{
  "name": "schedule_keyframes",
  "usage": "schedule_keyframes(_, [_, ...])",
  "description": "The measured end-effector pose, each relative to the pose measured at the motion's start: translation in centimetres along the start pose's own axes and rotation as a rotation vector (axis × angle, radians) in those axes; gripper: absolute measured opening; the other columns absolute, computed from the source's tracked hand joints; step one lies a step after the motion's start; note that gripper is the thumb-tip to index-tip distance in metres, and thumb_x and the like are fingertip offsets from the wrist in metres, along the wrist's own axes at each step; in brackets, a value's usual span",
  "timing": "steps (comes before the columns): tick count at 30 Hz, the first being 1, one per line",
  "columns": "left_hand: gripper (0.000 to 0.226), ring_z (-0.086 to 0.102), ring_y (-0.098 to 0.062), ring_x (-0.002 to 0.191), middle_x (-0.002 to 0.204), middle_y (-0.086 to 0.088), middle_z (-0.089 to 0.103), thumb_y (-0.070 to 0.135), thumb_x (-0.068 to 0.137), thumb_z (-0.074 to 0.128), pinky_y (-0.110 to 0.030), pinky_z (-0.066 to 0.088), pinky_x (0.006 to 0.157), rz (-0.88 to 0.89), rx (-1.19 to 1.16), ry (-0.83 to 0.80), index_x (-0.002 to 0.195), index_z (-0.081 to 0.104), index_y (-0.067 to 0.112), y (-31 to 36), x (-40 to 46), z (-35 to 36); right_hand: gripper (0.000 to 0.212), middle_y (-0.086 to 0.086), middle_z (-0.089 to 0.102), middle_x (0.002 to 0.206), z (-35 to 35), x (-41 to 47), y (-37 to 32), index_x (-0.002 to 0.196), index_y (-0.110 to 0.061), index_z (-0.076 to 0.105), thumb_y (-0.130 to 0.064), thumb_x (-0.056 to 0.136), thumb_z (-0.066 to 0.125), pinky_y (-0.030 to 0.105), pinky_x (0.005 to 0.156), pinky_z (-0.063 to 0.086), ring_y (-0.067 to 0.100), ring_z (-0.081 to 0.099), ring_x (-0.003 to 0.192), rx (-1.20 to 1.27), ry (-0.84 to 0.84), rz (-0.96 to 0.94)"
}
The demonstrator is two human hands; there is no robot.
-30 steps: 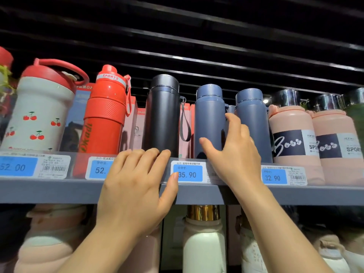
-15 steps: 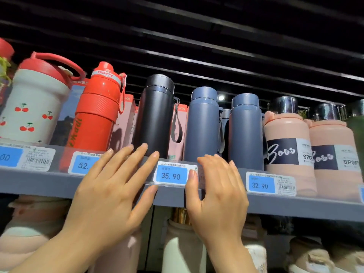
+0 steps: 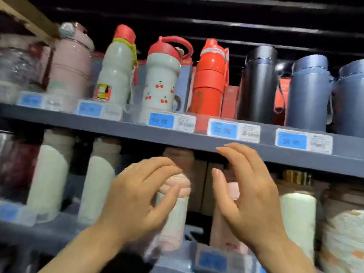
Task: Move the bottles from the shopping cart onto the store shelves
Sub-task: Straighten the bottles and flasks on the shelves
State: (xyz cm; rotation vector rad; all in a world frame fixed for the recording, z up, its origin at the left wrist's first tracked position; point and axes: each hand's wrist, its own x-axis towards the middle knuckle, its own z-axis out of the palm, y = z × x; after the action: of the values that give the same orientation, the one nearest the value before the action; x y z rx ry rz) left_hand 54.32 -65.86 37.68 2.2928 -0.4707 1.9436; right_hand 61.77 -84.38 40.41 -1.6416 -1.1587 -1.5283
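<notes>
One camera on the person's head, very near the shelves.
It looks forward and a bit up at the upper shelf (image 3: 177, 137); bottles toward 12 o'clock, hands near 6 o'clock.

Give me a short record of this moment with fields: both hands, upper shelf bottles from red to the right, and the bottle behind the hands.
left hand: open, fingers loosely spread, holds nothing
right hand: open, holds nothing, below the upper shelf edge
upper shelf: red sports bottle, black flask, blue flask, all upright
behind hands: pink bottle on the lower shelf, blurred
</notes>
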Motion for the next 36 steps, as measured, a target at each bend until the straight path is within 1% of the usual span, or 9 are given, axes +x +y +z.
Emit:
schedule_keyframes(6, [0.020, 0.061, -0.012, 0.087, 0.094, 0.006, 0.067, 0.026, 0.087, 0.054, -0.027, 0.048, 0.078, -0.148, 0.071, 0.033, 0.094, 0.070, 0.017, -11.8, -12.1, -10.8, 0.025, 0.002, 0.064, 0.098, 9.6, -3.2, -12.5, 0.101, -0.008, 0.066, -0.025, 0.088, 0.053, 0.022, 0.083, 0.045, 0.017, 0.060, 0.088, 0.163, -0.027, 0.048])
schedule_keyframes(11, [0.029, 0.058, -0.016, 0.092, 0.095, -0.004, 0.070, 0.029, 0.086, 0.052, -0.030, 0.043, 0.086, -0.294, 0.225, -0.030, 0.092, 0.072, 0.008, -20.0, -18.3, -16.7, 0.035, -0.005, 0.059, 0.101, 19.0, -3.9, -21.4, 0.116, -0.020, 0.055, -0.039, 0.087, 0.051, 0.023, 0.081, 0.046, 0.014, 0.057, 0.091, 0.274, -0.243, 0.220])
schedule_keyframes(13, [0.034, 0.057, -0.017, 0.099, 0.103, -0.005, 0.070, 0.033, 0.088, 0.049, -0.032, 0.040, 0.089, -0.334, 0.237, -0.092, 0.100, 0.071, 0.010, -22.9, -19.4, -17.3, 0.045, -0.011, 0.055, 0.108, 21.5, -4.1, -23.0, 0.124, -0.024, 0.051, -0.048, 0.086, 0.052, 0.017, 0.085, 0.041, 0.007, 0.054, 0.098, 0.277, -0.304, 0.322])
schedule_keyframes(16, [0.046, 0.053, -0.025, 0.117, 0.123, -0.005, 0.063, 0.044, 0.095, 0.040, -0.039, 0.032, 0.101, -0.371, 0.283, -0.173, 0.120, 0.064, 0.014, -26.8, -20.8, -16.9, 0.067, -0.016, 0.047, 0.125, 23.9, -4.2, -23.8, 0.140, -0.028, 0.038, -0.060, 0.084, 0.056, 0.017, 0.093, 0.035, -0.001, 0.046, 0.112, 0.258, -0.395, 0.483])
schedule_keyframes(20, [0.056, 0.036, -0.027, 0.138, 0.144, -0.010, 0.049, 0.050, 0.100, 0.023, -0.049, 0.019, 0.114, -0.372, 0.365, -0.210, 0.139, 0.048, 0.018, -31.5, -21.9, -15.5, 0.089, -0.014, 0.041, 0.137, 26.3, -3.1, -23.8, 0.150, -0.029, 0.021, -0.052, 0.078, 0.068, 0.019, 0.094, 0.033, -0.001, 0.041, 0.121, 0.229, -0.380, 0.612])
schedule_keyframes(24, [0.045, 0.043, -0.028, 0.130, 0.129, -0.013, 0.060, 0.041, 0.099, 0.029, -0.050, 0.016, 0.116, -0.329, 0.365, -0.078, 0.130, 0.050, 0.016, -33.0, -22.7, -13.9, 0.107, -0.003, 0.038, 0.146, 29.4, -1.0, -23.7, 0.152, -0.025, 0.011, -0.061, 0.070, 0.069, 0.034, 0.101, 0.042, 0.013, 0.041, 0.131, 0.182, -0.315, 0.683])
schedule_keyframes(27, [0.039, 0.047, -0.030, 0.124, 0.121, -0.014, 0.065, 0.032, 0.090, 0.040, -0.052, 0.021, 0.113, -0.291, 0.381, -0.022, 0.123, 0.053, 0.015, -33.3, -22.9, -13.3, 0.116, 0.001, 0.034, 0.144, 31.6, 0.2, -24.3, 0.150, -0.027, 0.007, -0.065, 0.063, 0.074, 0.039, 0.091, 0.045, 0.024, 0.047, 0.125, 0.110, -0.348, 0.753])
schedule_keyframes(31, [0.039, 0.049, -0.030, 0.121, 0.117, -0.015, 0.066, 0.036, 0.095, 0.033, -0.053, 0.023, 0.112, -0.282, 0.377, 0.007, 0.121, 0.054, 0.014, -33.6, -22.9, -12.8, 0.114, 0.002, 0.034, 0.138, 32.8, -0.3, -24.4, 0.148, -0.031, 0.001, -0.056, 0.067, 0.077, 0.034, 0.073, 0.040, 0.031, 0.053, 0.113, 0.024, -0.371, 0.760])
schedule_keyframes(36, [0.038, 0.049, -0.031, 0.120, 0.116, -0.017, 0.066, 0.032, 0.090, 0.037, -0.056, 0.026, 0.109, -0.268, 0.405, 0.026, 0.119, 0.055, 0.013, -33.7, -23.0, -12.8, 0.100, -0.001, 0.045, 0.135, 32.2, -0.5, -23.7, 0.147, -0.036, -0.001, -0.041, 0.076, 0.071, 0.039, 0.082, 0.048, 0.026, 0.054, 0.106, 0.205, -0.384, 0.783])
